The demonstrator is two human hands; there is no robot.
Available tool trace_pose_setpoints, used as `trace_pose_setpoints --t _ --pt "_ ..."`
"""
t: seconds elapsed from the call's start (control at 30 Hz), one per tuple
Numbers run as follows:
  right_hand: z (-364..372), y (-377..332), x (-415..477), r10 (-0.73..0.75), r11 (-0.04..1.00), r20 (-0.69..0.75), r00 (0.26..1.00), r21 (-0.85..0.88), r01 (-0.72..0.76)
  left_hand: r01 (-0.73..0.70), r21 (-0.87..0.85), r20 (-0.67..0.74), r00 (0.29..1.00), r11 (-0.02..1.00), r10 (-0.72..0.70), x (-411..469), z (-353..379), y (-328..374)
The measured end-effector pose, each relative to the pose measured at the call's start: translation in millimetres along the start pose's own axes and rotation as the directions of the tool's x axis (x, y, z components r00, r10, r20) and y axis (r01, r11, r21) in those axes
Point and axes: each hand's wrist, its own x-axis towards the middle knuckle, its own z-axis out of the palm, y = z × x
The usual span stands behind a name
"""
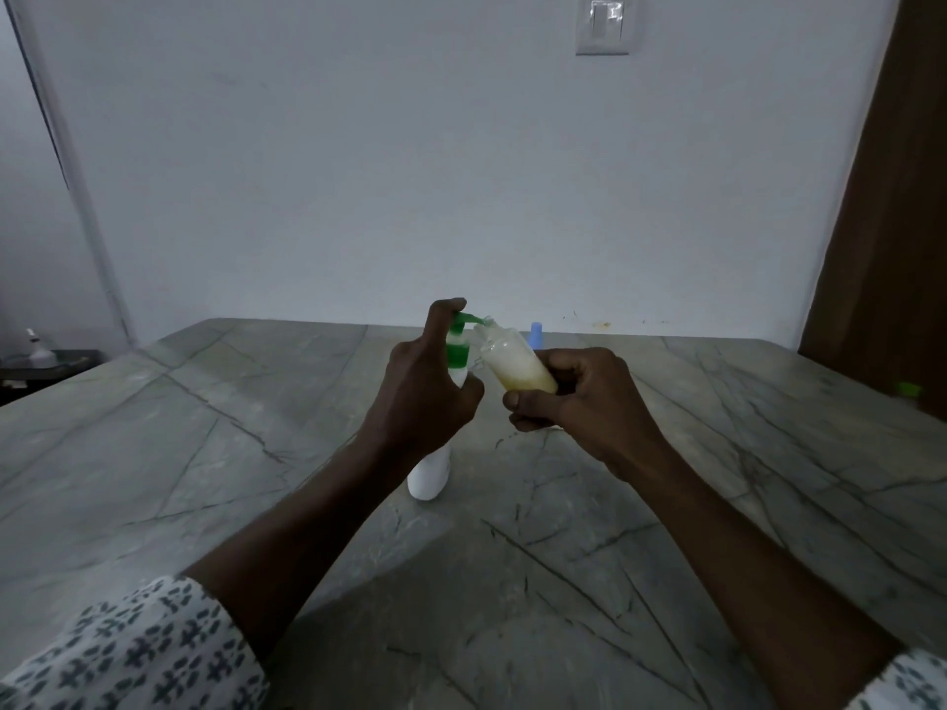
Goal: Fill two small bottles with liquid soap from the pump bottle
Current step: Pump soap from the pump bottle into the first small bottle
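Mid-fill, the left hand (425,397) gripped the pump bottle (430,476), the right hand (579,397) clasped a part-full small bottle (512,363) at its three o'clock; next probably needed steady presses, mouth under spout (472,318)

- A plain, pale grey-white wall (358,171) fills the back, dimly lit.
- A white rectangular switch plate (604,25) sits high on it.
- A grey-green veined stone tabletop (205,453) spreads across the foreground.
- A brown wooden panel (891,222) stands at the right edge.
- A dark low shelf (51,366) sits far left.
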Motion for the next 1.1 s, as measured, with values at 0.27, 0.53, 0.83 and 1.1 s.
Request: trace_pose_setpoints --t 0.27,0.53,0.83,1.1 --pt "2.3 2.0 -2.0 -0.009 1.0 -0.001 1.0 -0.007 0.009 0.005 -0.009 0.002 1.0 1.0 -0.005 -1.0 2.4 2.2" --pt "1.2 -2.1 -0.5 -0.015 1.0 0.004 1.0 0.017 0.015 -0.023 -0.005 0.029 0.999 1.0 0.023 -0.2 0.6 -0.6" --pt "-2.5 2.4 -5.0 0.013 1.0 0.006 1.0 -0.026 -0.013 -0.021 -0.012 -0.055 0.998 1.0 0.02 -1.3 2.5 6.9" --pt "-14.5 -8.1 -2.4 -0.02 0.996 -0.038 0.999 -0.087 0.017 -0.007 -0.023 0.053 0.999 1.0 0.008 -2.1 -0.6 6.6"
